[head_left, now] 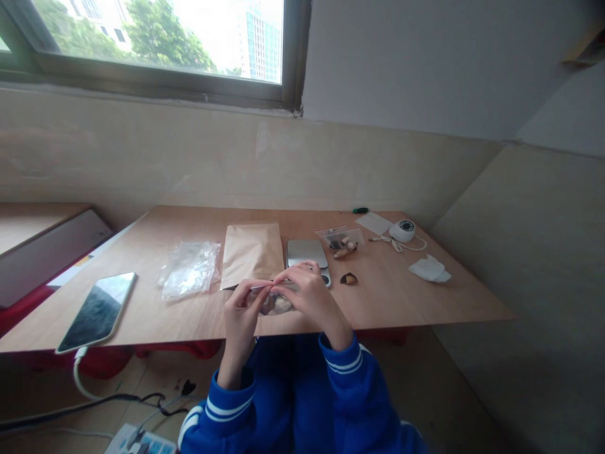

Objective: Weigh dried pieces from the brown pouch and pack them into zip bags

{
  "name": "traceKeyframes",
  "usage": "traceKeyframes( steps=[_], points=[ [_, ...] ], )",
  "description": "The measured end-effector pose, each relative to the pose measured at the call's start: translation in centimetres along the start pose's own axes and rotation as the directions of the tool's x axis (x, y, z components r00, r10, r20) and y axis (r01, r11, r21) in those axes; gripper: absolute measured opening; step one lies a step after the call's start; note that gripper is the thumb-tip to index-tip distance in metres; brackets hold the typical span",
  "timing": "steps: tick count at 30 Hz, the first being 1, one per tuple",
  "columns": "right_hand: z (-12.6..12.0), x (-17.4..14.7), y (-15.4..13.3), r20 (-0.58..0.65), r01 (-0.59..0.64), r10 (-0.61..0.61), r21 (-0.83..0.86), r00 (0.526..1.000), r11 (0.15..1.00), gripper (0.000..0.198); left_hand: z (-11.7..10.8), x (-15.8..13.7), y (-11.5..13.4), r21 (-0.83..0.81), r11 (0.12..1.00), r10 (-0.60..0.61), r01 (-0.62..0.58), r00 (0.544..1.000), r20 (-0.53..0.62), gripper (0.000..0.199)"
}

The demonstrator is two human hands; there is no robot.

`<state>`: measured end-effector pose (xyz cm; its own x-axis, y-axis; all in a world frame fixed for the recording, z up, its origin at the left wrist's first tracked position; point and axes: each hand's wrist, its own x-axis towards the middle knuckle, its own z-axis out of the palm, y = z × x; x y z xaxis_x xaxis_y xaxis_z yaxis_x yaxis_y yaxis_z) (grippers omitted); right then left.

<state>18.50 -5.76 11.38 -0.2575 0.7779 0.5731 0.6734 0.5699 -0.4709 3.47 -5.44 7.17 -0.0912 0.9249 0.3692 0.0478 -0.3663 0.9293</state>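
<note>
Zip bag (278,305) with brown and pale pieces is above the near edge of the surface (387,309), in front of the digital scale (306,251). Left hand (242,312) and right hand (309,295) both pinch its reddish mouth strip, which runs left to right; the pieces lie on the person's side of it.

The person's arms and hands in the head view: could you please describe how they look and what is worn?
The left hand and right hand show no gloves. The left sleeve and right sleeve are long and bright blue, with thin white stripes around the cuffs.
</note>
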Motion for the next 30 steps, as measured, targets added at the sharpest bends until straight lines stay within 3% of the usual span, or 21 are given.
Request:
traceKeyframes(
  steps=[11, 19, 24, 30],
  points=[
    [2.2, 0.2, 0.5, -0.03, 0.001, -0.005, -0.128, 1.0, 0.992, 0.018, 0.1, 0.0, -0.1, 0.078, 0.996, 0.044, -0.04, 0.998, -0.046, 0.015],
    [1.8, 0.0, 1.5, 0.062, 0.048, -0.043, -0.094, 0.997, 0.994, 0.012, -0.2, -0.2, -0.3, 0.023, 1.0, -0.016, 0.018, 0.998, -0.057, 0.017],
    [2.0, -0.4, 2.1, 0.067, 0.053, -0.046, -0.117, 0.997, 0.992, 0.013, -0.7, -0.1, -0.5, 0.046, 0.999, 0.007, 0.0, 0.99, -0.14, 0.017],
    [1.7, -0.4, 2.4, 0.022, 0.009, -0.006, -0.144, 1.0, 0.99, 0.027, -1.1, 0.3, 0.4, 0.028, 0.999, -0.026, 0.027, 0.999, -0.021, 0.02]
  ],
)
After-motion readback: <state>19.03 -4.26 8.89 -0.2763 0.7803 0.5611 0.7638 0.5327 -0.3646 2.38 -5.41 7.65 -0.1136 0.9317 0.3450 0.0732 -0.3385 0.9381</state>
